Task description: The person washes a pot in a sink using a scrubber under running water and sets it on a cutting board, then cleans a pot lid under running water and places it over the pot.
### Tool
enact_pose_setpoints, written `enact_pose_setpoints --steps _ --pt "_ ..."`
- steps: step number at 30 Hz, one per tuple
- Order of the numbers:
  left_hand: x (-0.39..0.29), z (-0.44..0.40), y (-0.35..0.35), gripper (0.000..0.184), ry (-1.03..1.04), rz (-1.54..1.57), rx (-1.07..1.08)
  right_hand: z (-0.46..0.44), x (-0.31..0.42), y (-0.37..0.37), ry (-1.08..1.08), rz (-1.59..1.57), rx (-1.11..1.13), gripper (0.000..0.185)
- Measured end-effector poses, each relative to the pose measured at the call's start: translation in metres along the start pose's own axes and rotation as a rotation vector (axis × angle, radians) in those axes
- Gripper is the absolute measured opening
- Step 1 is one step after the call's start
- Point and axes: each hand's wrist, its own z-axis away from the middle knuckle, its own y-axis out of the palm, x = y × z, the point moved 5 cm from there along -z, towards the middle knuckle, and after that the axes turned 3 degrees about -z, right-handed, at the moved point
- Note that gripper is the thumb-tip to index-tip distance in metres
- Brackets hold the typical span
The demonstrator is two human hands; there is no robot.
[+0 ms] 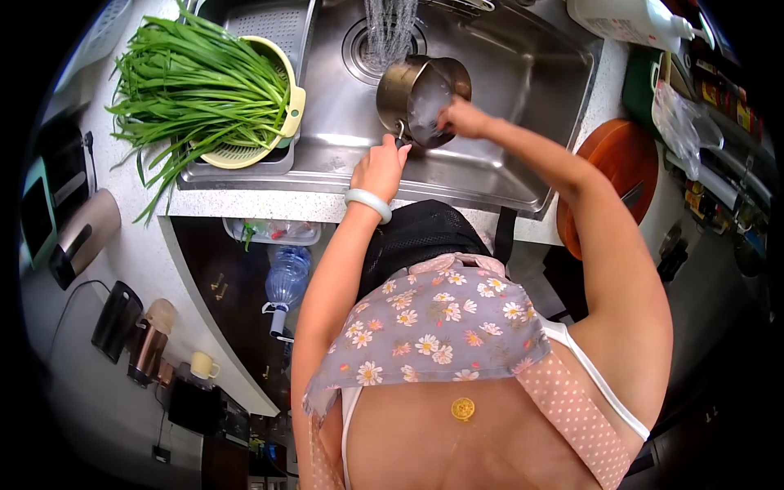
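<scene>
A metal pot (pixel 394 94) is tipped on its side in the sink (pixel 510 175), its mouth turned to the right. My left hand (pixel 379 167), with a pale bangle at the wrist, is closed round the pot's dark handle. At the pot's mouth is my right hand (pixel 467 119), its fingers curled in over the rim. Whatever those fingers hold, if anything, is hidden and blurred. The inside of the pot looks whitish and smeared by motion. Running water (pixel 389 28) falls just behind the pot, over the drain.
Long green leafy stalks (pixel 204 90) overflow a pale yellow colander (pixel 296 106) left of the sink. A round wooden board (pixel 600 171) leans at the right edge. A white jug (pixel 629 20) lies back right. A water bottle (pixel 287 278) is below the counter.
</scene>
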Motion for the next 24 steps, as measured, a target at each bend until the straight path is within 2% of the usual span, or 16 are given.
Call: enact_pose_setpoints --steps 2,3,4,5,6,8,10,12,15,16,17,18,19,20,22,24 --pt "-0.008 0.000 0.001 0.038 0.018 -0.040 0.011 -0.007 0.000 -0.040 0.195 0.454 0.090 0.015" --pt "-0.004 -0.004 0.006 0.039 0.031 -0.066 -0.004 -0.008 0.013 -0.036 0.248 0.447 0.187 0.015" --pt "0.001 -0.008 0.009 0.041 0.046 -0.060 -0.004 -0.010 0.015 -0.007 0.417 0.094 0.203 0.015" --pt "0.001 -0.008 0.006 0.041 0.041 -0.061 0.018 -0.016 0.028 0.010 0.264 -0.401 0.000 0.021" --pt "0.004 -0.008 0.003 0.041 0.028 -0.062 0.038 -0.019 0.043 0.006 0.259 -0.806 -0.105 0.020" --pt "0.019 -0.016 0.007 0.039 0.067 0.010 0.027 -0.019 0.036 0.003 0.112 -0.572 -0.060 0.016" --pt "0.038 -0.029 0.011 0.039 0.072 0.144 0.081 -0.017 0.016 -0.013 0.234 0.244 0.072 0.020" --pt "0.033 -0.034 -0.007 0.039 -0.052 0.238 0.240 -0.026 0.008 -0.051 0.320 0.362 -0.067 0.021" --pt "0.061 -0.064 -0.008 0.043 -0.041 0.157 0.216 -0.049 0.007 -0.041 0.527 0.234 -0.039 0.024" --pt "0.066 -0.070 -0.011 0.044 -0.062 0.140 0.241 -0.052 0.010 -0.026 0.535 0.045 -0.026 0.027" --pt "0.069 -0.074 -0.012 0.046 -0.068 0.065 0.247 -0.054 0.022 -0.019 0.439 -0.044 0.015 0.025" --pt "0.073 -0.079 -0.013 0.047 -0.075 -0.007 0.250 -0.070 0.024 0.010 0.318 0.001 0.025 0.024" --pt "0.075 -0.085 -0.015 0.049 -0.080 -0.076 0.248 -0.071 0.045 -0.001 0.211 0.001 -0.016 0.034" --pt "0.077 -0.089 -0.014 0.050 -0.093 -0.109 0.233 -0.080 0.054 -0.001 0.088 -0.041 -0.286 0.033" --pt "0.081 -0.095 -0.011 0.053 -0.122 -0.180 0.208 -0.096 0.053 -0.010 0.092 -0.095 -0.308 0.022" --pt "0.076 -0.097 -0.013 0.057 -0.176 -0.157 0.197 -0.121 0.027 -0.024 0.163 -0.025 -0.499 0.020"
